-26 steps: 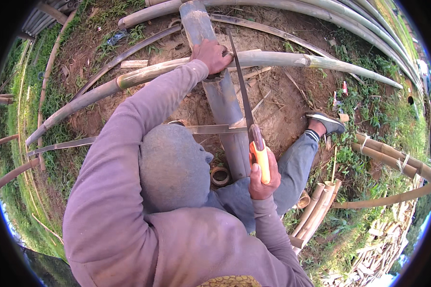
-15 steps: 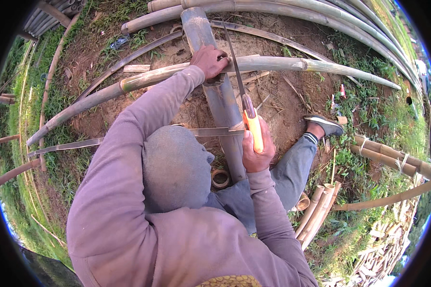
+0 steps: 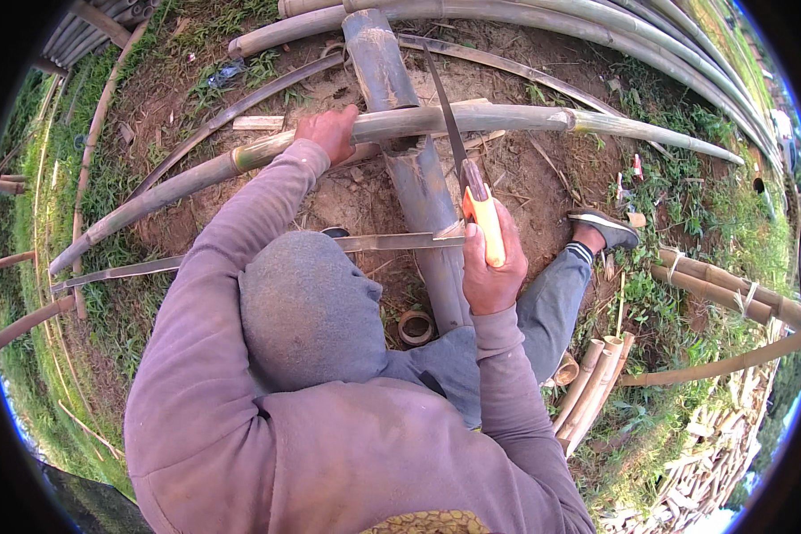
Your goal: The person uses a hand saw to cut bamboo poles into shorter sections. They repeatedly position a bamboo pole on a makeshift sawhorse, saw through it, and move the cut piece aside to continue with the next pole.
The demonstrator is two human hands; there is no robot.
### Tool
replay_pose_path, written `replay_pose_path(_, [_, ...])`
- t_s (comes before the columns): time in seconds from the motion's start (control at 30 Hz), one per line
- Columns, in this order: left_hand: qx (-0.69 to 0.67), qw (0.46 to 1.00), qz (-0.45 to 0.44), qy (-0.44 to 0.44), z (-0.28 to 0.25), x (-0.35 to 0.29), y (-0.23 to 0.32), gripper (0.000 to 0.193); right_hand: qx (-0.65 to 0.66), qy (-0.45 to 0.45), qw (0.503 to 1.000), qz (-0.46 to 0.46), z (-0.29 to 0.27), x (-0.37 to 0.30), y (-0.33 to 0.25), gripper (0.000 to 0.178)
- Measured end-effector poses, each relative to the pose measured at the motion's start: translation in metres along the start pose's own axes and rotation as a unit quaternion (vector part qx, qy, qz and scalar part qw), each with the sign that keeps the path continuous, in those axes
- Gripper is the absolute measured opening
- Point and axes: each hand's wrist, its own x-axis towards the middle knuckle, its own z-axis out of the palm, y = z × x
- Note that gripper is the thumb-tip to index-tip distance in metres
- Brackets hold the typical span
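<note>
A long green-brown bamboo pole lies crosswise over a thick dark bamboo length, which has an opening cut in its upper side just under the pole. My left hand is closed around the pole, left of where the two cross. In my right hand is the orange handle of a handsaw. Its narrow dark blade points away from me and crosses the pole just right of the thick bamboo. Whether the teeth touch the pole, I cannot tell.
A split bamboo strip lies across the thick bamboo nearer me. Short cut bamboo pieces lean at the right, beside my bent leg. Several long poles line the far side. A bamboo ring sits on the soil.
My left hand has moved left along the pole, from above the thick bamboo, and now wraps the pole. The saw and my right hand have shifted slightly right.
</note>
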Motion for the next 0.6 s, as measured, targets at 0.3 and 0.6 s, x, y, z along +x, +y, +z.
replay_pose_path(0.3, [-0.022, 1.000, 0.011, -0.002, -0.005, -0.004, -0.004, 0.048, 0.020, -0.006, 0.997, 0.078, -0.051, -0.082, -0.022, 0.049])
replay_pose_path(0.6, [-0.015, 1.000, 0.017, 0.013, -0.005, 0.000, -0.001, 0.045, 0.038, 0.016, 0.999, 0.030, 0.033, 0.034, 0.016, 0.041])
